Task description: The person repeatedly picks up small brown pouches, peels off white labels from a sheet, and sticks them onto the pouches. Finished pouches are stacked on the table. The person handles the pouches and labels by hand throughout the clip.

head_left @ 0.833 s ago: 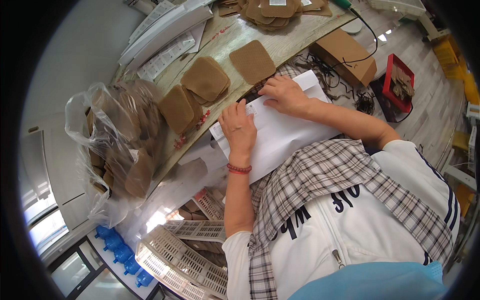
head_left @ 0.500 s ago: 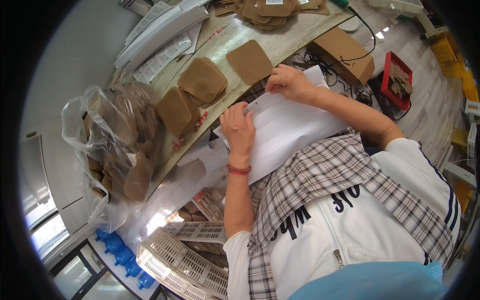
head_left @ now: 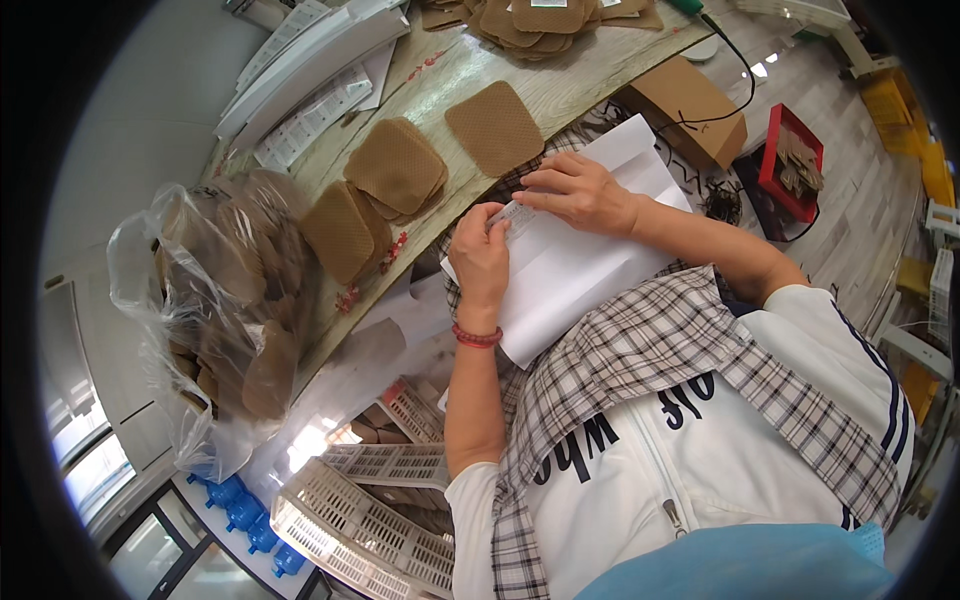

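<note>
A white paper sheet [head_left: 590, 250] lies across my lap, with a small printed label [head_left: 519, 216] near its far left edge. My left hand [head_left: 480, 258], a red bead bracelet [head_left: 477, 336] at its wrist, is closed on that edge, thumb beside the label. Close by, the bent fingers of my right hand [head_left: 580, 194] pinch at the label's upper end; the fingertips are partly hidden. Beyond my hands, a single brown textured pad [head_left: 494, 128] with rounded corners lies on the wooden table [head_left: 445, 75]. Short stacks of similar pads [head_left: 396, 165] sit left of it.
A clear plastic bag [head_left: 235, 300] full of brown pads hangs at the table's left. White label sheets [head_left: 315, 75] are piled at the back left, and more pads [head_left: 530, 25] at the far edge. A cardboard box [head_left: 690, 110] and red tray [head_left: 792, 160] stand right.
My right hand has moved left and nearer, from the sheet's far edge to the label beside my left hand. The sheet has shifted and turned slightly.
</note>
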### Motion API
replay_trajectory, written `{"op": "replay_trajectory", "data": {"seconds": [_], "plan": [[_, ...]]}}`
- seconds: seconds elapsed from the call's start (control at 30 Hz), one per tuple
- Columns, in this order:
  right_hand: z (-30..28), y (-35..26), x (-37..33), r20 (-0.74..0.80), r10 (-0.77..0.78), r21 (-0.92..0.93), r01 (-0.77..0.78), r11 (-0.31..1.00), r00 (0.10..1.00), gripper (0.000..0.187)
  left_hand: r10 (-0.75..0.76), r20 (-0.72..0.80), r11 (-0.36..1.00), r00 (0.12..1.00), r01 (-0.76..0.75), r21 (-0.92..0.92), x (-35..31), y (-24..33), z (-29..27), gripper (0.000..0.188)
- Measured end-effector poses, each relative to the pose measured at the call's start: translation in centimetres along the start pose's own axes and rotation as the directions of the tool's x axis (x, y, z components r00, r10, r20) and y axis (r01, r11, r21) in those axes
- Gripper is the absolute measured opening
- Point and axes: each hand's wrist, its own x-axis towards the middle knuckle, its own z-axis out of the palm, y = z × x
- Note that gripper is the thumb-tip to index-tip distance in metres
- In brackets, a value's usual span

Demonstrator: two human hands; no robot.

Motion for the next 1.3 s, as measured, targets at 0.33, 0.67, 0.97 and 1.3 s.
{"op": "replay_trajectory", "data": {"seconds": [0.33,0.67,0.97,1.3], "plan": [[-0.7,-0.2,-0.1,0.029,0.079,0.073,-0.081,0.994,0.996,0.041,0.097,-0.013,0.993,0.995,-0.096,0.075,-0.1,1.6,-0.5,0.018],[-0.7,-0.8,-0.1,0.141,0.300,0.239,-0.327,0.914,0.943,0.021,0.049,0.021,0.998,0.999,-0.050,0.049,-0.3,1.1,-0.3,0.014],[-1.9,0.4,1.9,0.554,0.372,0.391,-0.627,0.674,0.745,0.007,0.087,0.059,0.995,0.994,-0.090,0.045,0.0,0.6,-0.4,0.010],[-2.4,0.2,2.2,0.617,0.323,0.399,-0.639,0.657,0.718,0.010,0.154,0.086,0.982,0.984,-0.162,0.093,-0.2,1.4,-0.6,0.011]]}}
